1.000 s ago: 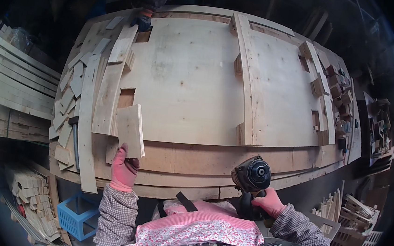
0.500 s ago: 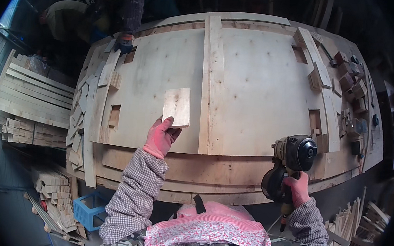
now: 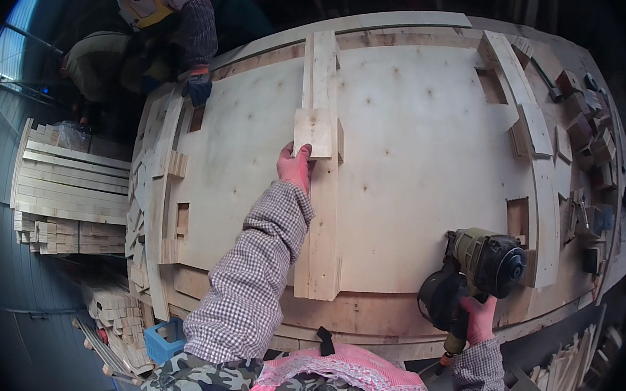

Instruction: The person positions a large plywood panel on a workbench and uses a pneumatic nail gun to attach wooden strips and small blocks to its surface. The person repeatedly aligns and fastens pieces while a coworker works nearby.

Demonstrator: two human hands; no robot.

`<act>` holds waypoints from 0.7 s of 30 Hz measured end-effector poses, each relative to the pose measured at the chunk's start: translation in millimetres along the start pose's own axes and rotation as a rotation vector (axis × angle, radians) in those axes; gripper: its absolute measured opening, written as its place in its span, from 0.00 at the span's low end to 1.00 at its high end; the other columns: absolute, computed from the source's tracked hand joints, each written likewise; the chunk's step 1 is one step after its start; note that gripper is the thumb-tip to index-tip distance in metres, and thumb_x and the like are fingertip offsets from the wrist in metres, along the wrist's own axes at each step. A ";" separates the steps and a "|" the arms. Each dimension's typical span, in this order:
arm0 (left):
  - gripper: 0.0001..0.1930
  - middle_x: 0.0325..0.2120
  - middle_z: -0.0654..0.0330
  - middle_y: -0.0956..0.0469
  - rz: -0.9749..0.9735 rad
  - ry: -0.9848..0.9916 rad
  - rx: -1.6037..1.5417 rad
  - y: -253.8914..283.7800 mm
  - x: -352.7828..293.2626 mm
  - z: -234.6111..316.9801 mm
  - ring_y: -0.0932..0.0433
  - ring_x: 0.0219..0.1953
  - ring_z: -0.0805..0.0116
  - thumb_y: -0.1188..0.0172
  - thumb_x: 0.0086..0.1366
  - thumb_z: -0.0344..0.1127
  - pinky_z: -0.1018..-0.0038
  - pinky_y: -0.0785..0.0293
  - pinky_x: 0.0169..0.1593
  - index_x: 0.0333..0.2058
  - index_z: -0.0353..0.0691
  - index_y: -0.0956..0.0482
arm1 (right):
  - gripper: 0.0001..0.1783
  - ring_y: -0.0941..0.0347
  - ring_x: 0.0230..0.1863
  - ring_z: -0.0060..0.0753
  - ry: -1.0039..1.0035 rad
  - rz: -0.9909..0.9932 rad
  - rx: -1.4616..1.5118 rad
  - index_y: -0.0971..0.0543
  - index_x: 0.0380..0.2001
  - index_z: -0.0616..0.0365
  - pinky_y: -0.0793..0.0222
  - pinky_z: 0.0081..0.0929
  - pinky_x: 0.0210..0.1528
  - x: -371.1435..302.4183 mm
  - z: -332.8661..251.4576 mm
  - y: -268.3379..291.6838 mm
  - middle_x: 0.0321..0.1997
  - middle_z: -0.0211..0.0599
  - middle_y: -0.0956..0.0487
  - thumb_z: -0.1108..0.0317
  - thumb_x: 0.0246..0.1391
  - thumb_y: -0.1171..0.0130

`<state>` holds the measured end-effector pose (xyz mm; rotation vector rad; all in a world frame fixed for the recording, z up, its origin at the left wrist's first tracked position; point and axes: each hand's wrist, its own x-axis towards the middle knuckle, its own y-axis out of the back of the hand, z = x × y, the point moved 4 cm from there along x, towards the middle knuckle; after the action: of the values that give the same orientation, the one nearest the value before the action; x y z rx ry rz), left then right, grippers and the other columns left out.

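My left hand (image 3: 297,166), in a pink glove, grips the near edge of a small rectangular wood board (image 3: 313,131). That board lies over the long middle plank (image 3: 321,226), which runs from front to back across a large plywood panel (image 3: 415,130). A coil nail gun (image 3: 482,262) is in my right hand (image 3: 479,318), also gloved in pink. It is held above the panel's near right corner, its round black magazine toward the left. Whether a finger is on the trigger cannot be made out.
Another person's gloved hand (image 3: 198,89) rests at the far left corner. Wood blocks (image 3: 600,146) and a hammer (image 3: 550,82) lie along the right side. Stacked lumber (image 3: 72,178) stands to the left, with a blue plastic crate (image 3: 164,340) nearer me. A plank (image 3: 538,170) edges the panel's right side.
My left hand has carried the small board forward and right, from over the panel onto the middle plank. The nail gun is still in my right hand, slightly lower and tilted in view.
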<state>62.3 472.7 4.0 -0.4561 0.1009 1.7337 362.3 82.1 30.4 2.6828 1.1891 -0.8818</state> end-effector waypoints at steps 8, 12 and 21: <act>0.37 0.52 0.45 0.34 0.183 -0.222 1.038 -3.7 18.6 11.3 0.32 0.52 0.47 0.35 0.52 0.52 0.63 0.35 0.56 0.56 0.36 0.36 | 0.21 0.30 0.17 0.32 -0.066 -0.025 -0.142 0.29 0.42 0.65 0.34 0.24 0.19 -1.2 0.1 -5.9 0.23 0.36 0.26 0.80 0.38 0.50; 0.49 0.60 0.45 0.45 0.229 -0.124 1.142 -13.5 -4.6 17.2 0.43 0.61 0.48 0.34 0.47 0.60 0.61 0.43 0.61 0.60 0.36 0.44 | 0.17 0.29 0.18 0.31 -0.139 0.027 -0.124 0.27 0.38 0.65 0.33 0.24 0.20 -3.5 -4.5 -4.2 0.21 0.35 0.27 0.82 0.39 0.49; 0.55 0.61 0.45 0.48 0.107 -0.260 1.143 -32.0 -17.1 4.0 0.46 0.63 0.50 0.30 0.43 0.57 0.62 0.46 0.63 0.62 0.33 0.52 | 0.12 0.29 0.19 0.31 -0.155 0.045 -0.155 0.27 0.32 0.65 0.33 0.24 0.20 -3.8 -7.2 -5.1 0.20 0.36 0.27 0.83 0.39 0.49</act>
<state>94.4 465.1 19.5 0.6176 0.8764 1.5350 360.1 85.3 39.2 2.4604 1.1107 -0.9309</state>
